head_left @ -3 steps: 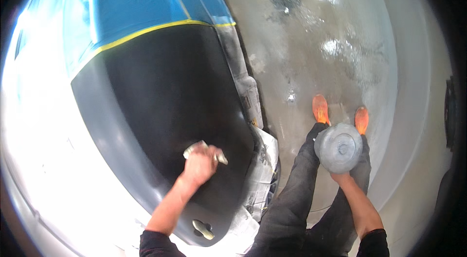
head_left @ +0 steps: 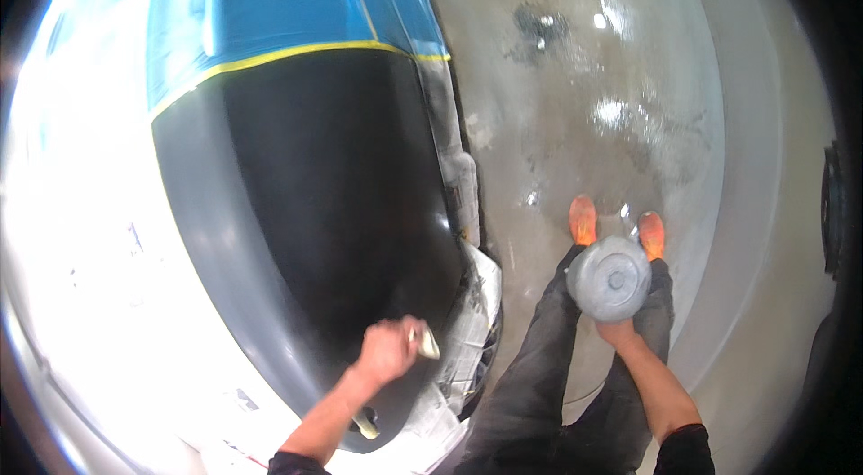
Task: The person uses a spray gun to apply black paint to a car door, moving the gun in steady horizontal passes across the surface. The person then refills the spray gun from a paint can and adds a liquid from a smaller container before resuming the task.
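My left hand (head_left: 388, 351) is closed around a crumpled pale cloth (head_left: 429, 345), low over the right part of a dark grey-black car panel (head_left: 337, 178). A bit of cloth sticks out beside the fingers; whether it touches the panel is hard to tell. In front of my legs, my right hand (head_left: 617, 332) grips a spray gun from below. Its round grey cup (head_left: 609, 278) faces up and hides most of the gun and my fingers. A pale door handle-like part (head_left: 366, 426) shows at the panel's near end, partly behind my left forearm.
Blue masking film (head_left: 279, 3) covers the car beyond a line of yellow tape (head_left: 297, 51). Masking paper (head_left: 467, 322) runs along the panel's right edge, above a wheel (head_left: 485, 363). Shiny, stained concrete floor (head_left: 548, 133) lies right of the car, with a pale wall farther right.
My left hand with the cloth has moved right and nearer across the panel. The whole view has shifted slightly; the spray gun stays in my right hand.
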The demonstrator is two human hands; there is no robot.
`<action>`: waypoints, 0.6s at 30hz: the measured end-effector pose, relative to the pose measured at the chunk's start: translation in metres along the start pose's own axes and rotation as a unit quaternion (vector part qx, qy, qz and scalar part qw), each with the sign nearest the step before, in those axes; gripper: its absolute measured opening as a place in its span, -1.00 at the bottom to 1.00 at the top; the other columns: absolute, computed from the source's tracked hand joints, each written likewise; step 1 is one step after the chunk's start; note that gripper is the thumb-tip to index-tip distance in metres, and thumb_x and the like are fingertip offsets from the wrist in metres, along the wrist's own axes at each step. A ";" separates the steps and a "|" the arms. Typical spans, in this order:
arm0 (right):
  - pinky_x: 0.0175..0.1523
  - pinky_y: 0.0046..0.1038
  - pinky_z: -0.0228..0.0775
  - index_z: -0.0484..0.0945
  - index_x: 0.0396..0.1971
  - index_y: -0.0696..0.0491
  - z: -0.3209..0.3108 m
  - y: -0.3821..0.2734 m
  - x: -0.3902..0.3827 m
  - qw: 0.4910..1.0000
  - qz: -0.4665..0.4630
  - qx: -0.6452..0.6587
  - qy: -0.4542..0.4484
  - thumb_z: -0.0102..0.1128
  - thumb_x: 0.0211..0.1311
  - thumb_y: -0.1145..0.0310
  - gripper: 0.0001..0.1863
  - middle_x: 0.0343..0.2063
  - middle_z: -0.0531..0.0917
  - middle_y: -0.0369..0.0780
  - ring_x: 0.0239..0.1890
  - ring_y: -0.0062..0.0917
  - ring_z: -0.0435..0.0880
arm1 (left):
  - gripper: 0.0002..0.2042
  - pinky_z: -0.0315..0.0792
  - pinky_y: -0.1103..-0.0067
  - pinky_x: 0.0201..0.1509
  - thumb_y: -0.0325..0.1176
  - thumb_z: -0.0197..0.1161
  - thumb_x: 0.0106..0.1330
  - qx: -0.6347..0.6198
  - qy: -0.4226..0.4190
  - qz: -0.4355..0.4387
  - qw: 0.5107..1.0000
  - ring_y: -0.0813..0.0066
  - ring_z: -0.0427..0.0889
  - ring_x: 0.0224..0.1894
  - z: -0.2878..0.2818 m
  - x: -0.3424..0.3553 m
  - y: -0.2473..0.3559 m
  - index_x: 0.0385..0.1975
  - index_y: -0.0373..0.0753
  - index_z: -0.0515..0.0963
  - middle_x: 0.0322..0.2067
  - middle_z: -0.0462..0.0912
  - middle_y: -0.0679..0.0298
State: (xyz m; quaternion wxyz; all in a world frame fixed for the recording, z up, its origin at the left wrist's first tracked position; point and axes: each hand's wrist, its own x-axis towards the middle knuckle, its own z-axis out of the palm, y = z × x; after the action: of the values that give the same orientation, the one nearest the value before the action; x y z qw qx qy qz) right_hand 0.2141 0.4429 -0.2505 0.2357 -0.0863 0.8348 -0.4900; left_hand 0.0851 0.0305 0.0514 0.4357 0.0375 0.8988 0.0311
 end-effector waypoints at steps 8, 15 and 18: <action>0.03 -0.36 0.54 0.64 0.02 0.08 -0.094 -0.084 0.108 0.960 -0.066 0.252 -0.102 0.35 0.18 0.59 -0.63 -0.13 0.75 -0.13 -0.05 -0.37 0.76 | -0.32 0.50 0.00 0.08 0.31 0.02 0.52 -0.369 -0.049 -0.421 0.827 -0.35 0.65 0.01 0.212 -0.202 0.128 -0.20 -0.34 0.66 -0.16 0.70 -0.29; -0.16 -0.44 0.50 0.60 0.02 0.11 -0.175 -0.200 0.189 0.944 -0.150 0.252 -0.154 0.31 0.28 0.54 -0.69 -0.33 0.68 -0.15 -0.33 -0.45 0.66 | -0.43 0.43 0.24 0.29 0.16 0.11 0.53 -0.452 -0.052 -0.572 0.682 -0.06 0.58 0.23 0.387 -0.338 0.303 0.34 -0.11 0.47 0.28 0.46 -0.14; -0.13 -0.42 0.51 0.61 0.02 0.13 -0.206 -0.277 0.193 0.951 -0.172 0.184 -0.182 0.30 0.28 0.55 -0.70 -0.29 0.70 -0.13 -0.32 -0.45 0.66 | -0.41 0.48 0.22 0.21 0.21 0.19 0.44 -0.499 -0.015 -0.592 0.633 -0.08 0.65 0.15 0.367 -0.341 0.367 0.16 -0.22 0.57 0.11 0.59 -0.14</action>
State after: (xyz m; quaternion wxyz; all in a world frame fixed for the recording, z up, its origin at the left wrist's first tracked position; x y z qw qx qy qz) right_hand -0.0771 0.3910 0.0117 0.3074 -0.2711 0.6454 -0.6445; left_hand 0.5991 0.3719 0.1228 0.3263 -0.7254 0.5686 0.2099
